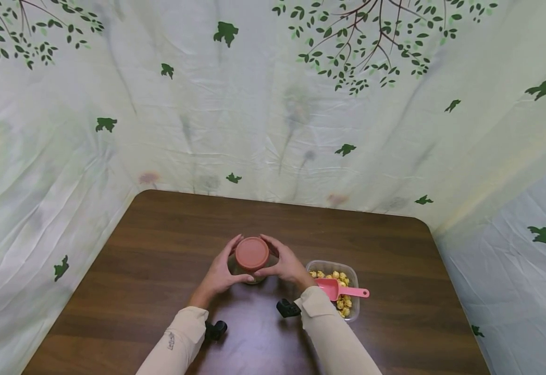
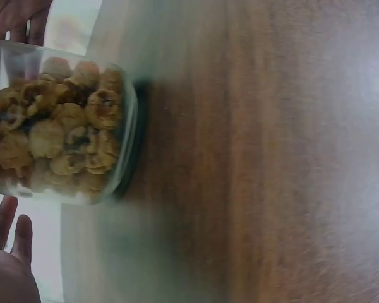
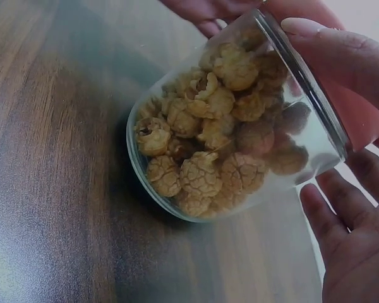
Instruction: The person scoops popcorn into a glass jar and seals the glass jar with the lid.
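Observation:
A clear jar (image 3: 208,132) full of caramel popcorn has a coral-pink lid (image 1: 252,253). Its base is on or just above the wooden table; the contact is not clear. My left hand (image 1: 221,271) curves round the jar from the left, with the thumb toward me and the fingers at the far side. From the right, my right hand (image 1: 286,260) holds the jar near its top. Its thumb lies against the lid's edge in the right wrist view. In the left wrist view, popcorn (image 2: 63,126) shows through the jar wall.
Just right of my right wrist stands a clear plastic tub (image 1: 355,307) with more popcorn. A pink scoop (image 1: 331,287) lies across it, handle pointing right. The brown table (image 1: 160,229) meets a leaf-patterned cloth backdrop (image 1: 254,120) at its far edge.

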`<action>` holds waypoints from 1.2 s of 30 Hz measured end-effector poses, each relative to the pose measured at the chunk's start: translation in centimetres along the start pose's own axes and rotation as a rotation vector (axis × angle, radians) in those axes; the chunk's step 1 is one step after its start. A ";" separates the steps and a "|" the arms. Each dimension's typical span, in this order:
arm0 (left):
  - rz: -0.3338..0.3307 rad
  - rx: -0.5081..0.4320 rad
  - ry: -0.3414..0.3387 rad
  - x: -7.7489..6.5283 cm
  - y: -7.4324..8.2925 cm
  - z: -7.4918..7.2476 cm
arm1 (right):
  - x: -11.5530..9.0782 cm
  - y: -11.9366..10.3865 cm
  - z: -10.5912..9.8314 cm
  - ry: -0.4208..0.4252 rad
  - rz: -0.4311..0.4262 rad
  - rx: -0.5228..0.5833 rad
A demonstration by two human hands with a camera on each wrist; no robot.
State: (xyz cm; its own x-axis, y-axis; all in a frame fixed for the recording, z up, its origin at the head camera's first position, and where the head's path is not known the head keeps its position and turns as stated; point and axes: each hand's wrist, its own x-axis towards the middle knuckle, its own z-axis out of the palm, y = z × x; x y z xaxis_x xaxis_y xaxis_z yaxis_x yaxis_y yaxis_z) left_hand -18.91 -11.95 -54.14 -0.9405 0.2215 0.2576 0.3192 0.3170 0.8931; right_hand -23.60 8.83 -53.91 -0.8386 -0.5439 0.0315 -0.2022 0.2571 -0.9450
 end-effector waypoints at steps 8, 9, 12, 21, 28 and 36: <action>-0.073 0.023 0.020 -0.5 -2.1 0.8 | -0.1 -1.2 0.0 -0.017 -0.014 -0.004; -0.072 0.019 0.023 -0.6 -1.7 0.8 | -0.1 -1.2 0.0 -0.019 -0.019 -0.005; -0.071 0.003 0.036 -0.8 -1.0 0.9 | 0.1 -0.4 0.2 -0.011 -0.022 -0.024; -0.146 0.001 0.058 -0.4 -4.7 2.1 | 0.3 -0.4 0.3 -0.005 -0.011 -0.031; -0.173 -0.010 0.065 -0.4 -4.6 2.2 | 0.4 -0.3 0.5 0.005 -0.020 -0.046; -0.077 0.016 0.103 -0.5 -5.5 2.5 | 0.3 -0.1 0.6 0.028 -0.017 -0.054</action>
State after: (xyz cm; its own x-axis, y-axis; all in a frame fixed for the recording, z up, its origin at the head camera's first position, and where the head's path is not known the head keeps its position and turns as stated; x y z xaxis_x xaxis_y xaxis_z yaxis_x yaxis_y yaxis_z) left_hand -19.85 -11.49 -60.08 -0.9689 0.1008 0.2260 0.2470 0.3445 0.9057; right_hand -23.50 8.17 -53.97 -0.8487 -0.5257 0.0569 -0.2426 0.2913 -0.9254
